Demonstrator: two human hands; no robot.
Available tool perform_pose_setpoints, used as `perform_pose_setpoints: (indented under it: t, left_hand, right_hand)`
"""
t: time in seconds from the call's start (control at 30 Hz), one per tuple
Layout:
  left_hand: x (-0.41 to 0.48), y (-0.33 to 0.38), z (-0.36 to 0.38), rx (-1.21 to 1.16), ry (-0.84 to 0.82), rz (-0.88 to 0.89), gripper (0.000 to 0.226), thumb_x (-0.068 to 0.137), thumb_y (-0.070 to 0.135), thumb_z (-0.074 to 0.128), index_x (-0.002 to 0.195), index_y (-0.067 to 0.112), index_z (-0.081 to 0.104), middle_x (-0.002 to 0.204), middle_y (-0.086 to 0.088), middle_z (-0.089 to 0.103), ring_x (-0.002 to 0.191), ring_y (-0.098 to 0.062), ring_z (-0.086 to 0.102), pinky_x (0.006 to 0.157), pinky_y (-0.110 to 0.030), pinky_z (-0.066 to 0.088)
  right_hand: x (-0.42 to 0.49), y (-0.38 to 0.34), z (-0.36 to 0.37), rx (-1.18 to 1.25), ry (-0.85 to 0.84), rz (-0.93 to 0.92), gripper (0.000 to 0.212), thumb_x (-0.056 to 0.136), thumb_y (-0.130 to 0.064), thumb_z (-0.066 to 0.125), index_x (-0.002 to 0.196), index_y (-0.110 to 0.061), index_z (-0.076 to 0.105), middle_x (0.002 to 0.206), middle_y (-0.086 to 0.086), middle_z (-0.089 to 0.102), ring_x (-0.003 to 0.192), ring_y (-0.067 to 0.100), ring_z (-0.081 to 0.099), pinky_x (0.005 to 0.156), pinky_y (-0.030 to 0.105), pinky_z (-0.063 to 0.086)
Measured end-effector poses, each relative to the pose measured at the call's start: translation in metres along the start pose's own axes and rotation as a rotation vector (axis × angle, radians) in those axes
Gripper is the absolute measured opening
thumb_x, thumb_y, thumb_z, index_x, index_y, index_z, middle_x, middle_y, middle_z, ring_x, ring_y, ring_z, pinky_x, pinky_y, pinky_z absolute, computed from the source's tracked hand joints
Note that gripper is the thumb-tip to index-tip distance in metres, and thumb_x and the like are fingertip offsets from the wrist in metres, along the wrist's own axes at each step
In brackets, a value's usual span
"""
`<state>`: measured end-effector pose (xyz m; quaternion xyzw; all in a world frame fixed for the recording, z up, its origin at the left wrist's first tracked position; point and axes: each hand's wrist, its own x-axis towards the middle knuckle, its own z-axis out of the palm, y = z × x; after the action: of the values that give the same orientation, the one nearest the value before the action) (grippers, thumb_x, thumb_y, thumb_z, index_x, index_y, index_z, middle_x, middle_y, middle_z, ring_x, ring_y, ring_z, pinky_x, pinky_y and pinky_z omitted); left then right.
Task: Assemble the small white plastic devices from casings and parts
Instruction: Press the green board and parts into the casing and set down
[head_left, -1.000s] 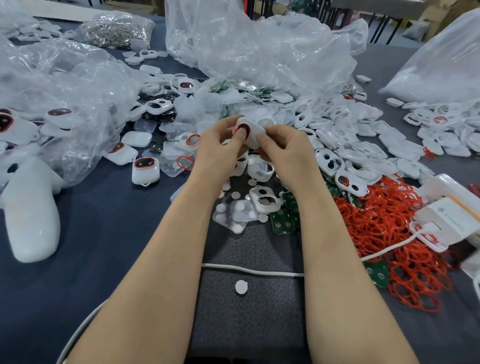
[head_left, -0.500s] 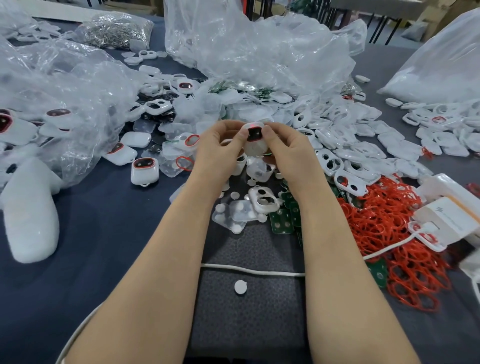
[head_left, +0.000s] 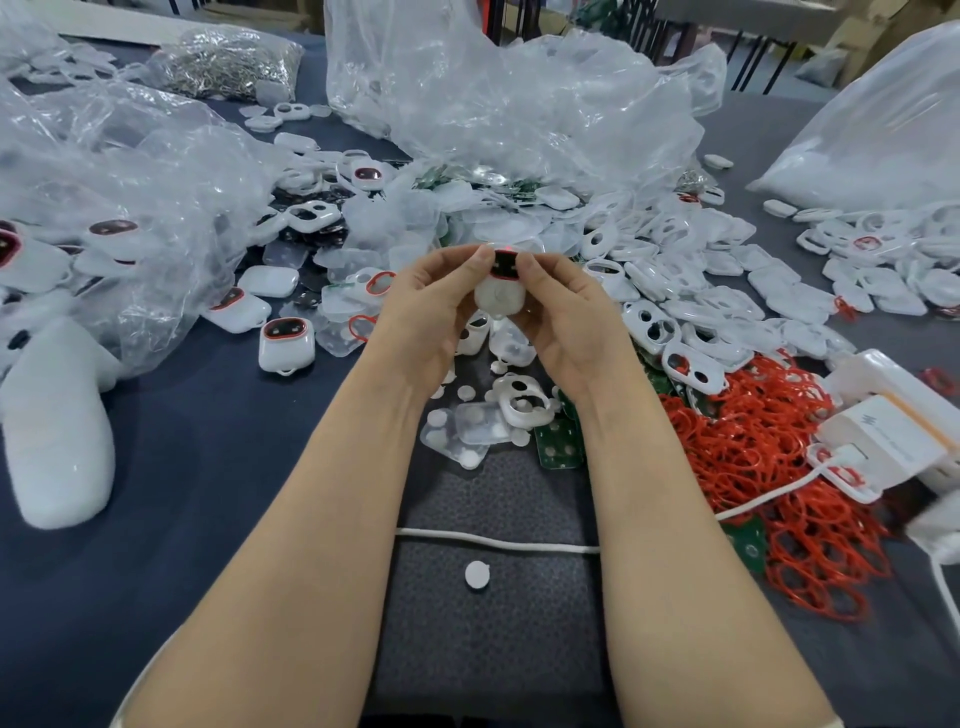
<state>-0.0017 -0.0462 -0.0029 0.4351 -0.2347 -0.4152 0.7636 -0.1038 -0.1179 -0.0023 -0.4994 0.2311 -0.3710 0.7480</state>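
Dark blue table (head_left: 208, 441), midway between near and far edges: left hand (head_left: 431, 306) and right hand (head_left: 566, 312) pinch small white plastic device (head_left: 500, 299), lifted, likely to press its casing closed.

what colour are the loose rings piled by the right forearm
Red-orange; the pile of rings shows clearly in the head view.

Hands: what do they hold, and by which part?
A small white device, pinched by its two upper sides: left hand on one, right hand on the other.
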Motion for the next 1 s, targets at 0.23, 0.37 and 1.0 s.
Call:
perform_pose_setpoints:
  t: [0.23,0.37,1.0]
  left_hand:
    - [-0.0030,-0.0028,0.0046,0.128,0.117,0.006,0.005,0.091,0.010,0.062,0.087,0.008,0.064,0.088,-0.010,0.069,0.083,-0.021,0.065,0.092,-0.037,0.050]
    - [-0.0023,-0.0054,0.0024,0.298,0.113,0.056,0.005,0.089,0.020,0.067,0.089,0.015,0.067,0.083,-0.001,0.070,0.080,-0.010,0.066,0.085,-0.025,0.053]
    - [0.0022,-0.0089,-0.0017,0.709,0.065,0.200,0.007,0.092,0.015,0.063,0.099,0.014,0.065,0.086,0.001,0.066,0.084,-0.014,0.061,0.084,-0.029,0.051]
  right_hand:
    - [-0.0026,-0.0052,-0.0073,-0.346,-0.077,0.082,0.010,0.093,-0.016,0.059,0.098,-0.010,0.066,0.090,0.005,0.068,0.076,0.011,0.065,0.070,0.023,0.054]
    - [-0.0012,-0.0065,-0.0043,-0.121,0.054,0.091,0.014,0.091,-0.004,0.061,0.103,0.001,0.059,0.097,0.014,0.066,0.076,0.015,0.069,0.066,0.021,0.056]
    - [-0.0022,-0.0044,-0.0038,-0.569,0.112,-0.096,0.019,0.094,-0.007,0.056,0.113,-0.001,0.059,0.077,0.005,0.063,0.048,0.003,0.058,0.052,0.018,0.051]
